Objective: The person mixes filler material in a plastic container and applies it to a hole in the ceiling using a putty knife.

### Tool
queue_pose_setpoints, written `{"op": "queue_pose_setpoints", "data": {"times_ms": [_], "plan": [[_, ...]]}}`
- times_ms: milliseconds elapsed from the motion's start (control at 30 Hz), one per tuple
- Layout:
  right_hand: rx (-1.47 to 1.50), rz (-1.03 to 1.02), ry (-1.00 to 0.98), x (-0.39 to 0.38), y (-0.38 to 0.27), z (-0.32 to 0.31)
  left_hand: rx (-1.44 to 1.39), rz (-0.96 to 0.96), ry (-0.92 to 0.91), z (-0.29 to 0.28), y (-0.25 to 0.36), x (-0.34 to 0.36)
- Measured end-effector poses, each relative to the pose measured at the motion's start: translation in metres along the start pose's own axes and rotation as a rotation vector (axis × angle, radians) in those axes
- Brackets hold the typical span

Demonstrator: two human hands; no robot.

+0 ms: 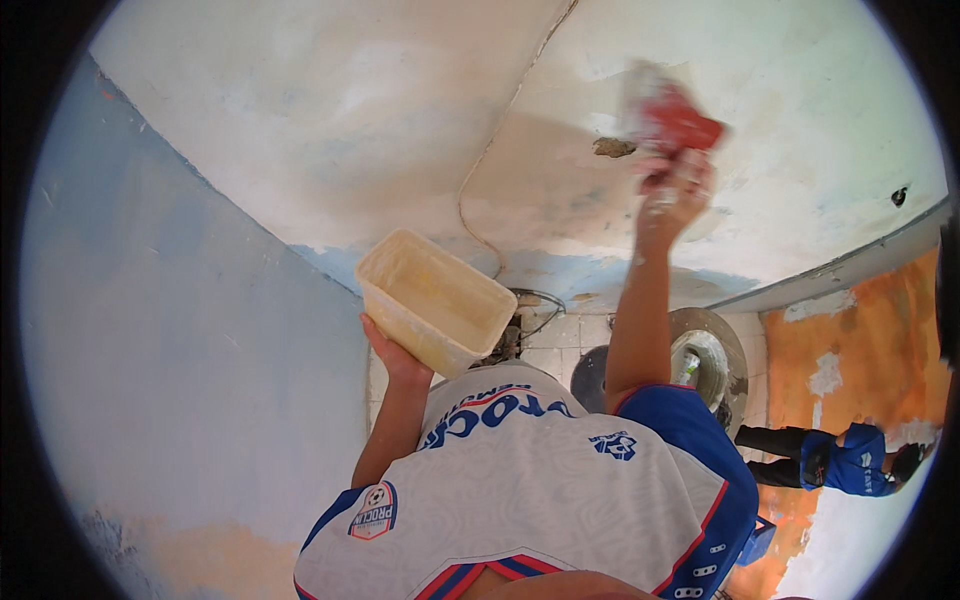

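Note:
My left hand (399, 352) grips a cream plastic tub (437, 347) by its near left side, its open top facing me. A pale, smeared residue coats the inside of the tub. Raised against the wall, my right hand (676, 190) is closed around a red putty spreader (680, 118), which is blurred by motion. White putty marks my right fingers and wrist. Just left of the spreader, a rough brown hole (613, 147) breaks the wall's plaster (400, 110).
A cable (487, 150) runs down the wall ahead. To the left stands a bluish wall (190, 330). Below my right arm are a dark bucket (590, 372) and a round, putty-stained basin (735, 360). A person in blue (850, 460) works by an orange wall (860, 340) at right.

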State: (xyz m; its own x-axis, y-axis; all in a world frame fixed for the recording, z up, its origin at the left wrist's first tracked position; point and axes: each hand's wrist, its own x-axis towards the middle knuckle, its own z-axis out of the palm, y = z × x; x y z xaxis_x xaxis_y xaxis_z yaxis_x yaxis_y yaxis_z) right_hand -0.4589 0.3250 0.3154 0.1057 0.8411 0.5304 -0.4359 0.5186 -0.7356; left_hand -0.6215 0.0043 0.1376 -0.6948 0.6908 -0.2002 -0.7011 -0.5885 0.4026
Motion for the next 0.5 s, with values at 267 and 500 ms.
{"op": "queue_pose_setpoints", "data": {"times_ms": [267,500], "plan": [[-0.039,-0.056,-0.004,0.000,0.008,0.022,-0.003,-0.024,0.065,0.009,-0.003,-0.002],[-0.082,0.124,-0.143,-0.042,0.007,0.045,0.022,-0.055,0.072,0.010,-0.009,0.000]]}}
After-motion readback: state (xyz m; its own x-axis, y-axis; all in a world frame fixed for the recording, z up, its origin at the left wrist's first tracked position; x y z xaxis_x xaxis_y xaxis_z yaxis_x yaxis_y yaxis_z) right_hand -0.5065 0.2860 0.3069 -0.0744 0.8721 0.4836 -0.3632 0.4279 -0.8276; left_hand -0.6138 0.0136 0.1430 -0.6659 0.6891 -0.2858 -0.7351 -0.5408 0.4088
